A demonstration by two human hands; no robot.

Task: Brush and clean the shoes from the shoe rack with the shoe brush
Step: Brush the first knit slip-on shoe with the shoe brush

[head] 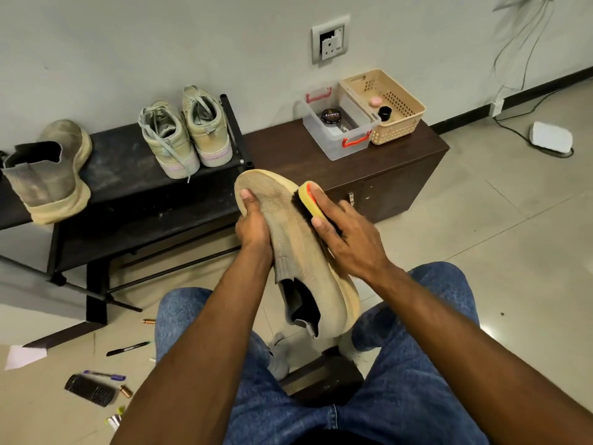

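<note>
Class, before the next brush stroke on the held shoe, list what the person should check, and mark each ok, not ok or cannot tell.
1. Left hand grips the tan knit shoe firmly: ok.
2. Right hand holds the yellow-backed shoe brush: ok.
3. Bristles touch the shoe's upper: ok.
4. Toe area free of dirt: cannot tell.
5. Other shoes wait on the black shoe rack: ok.
</note>
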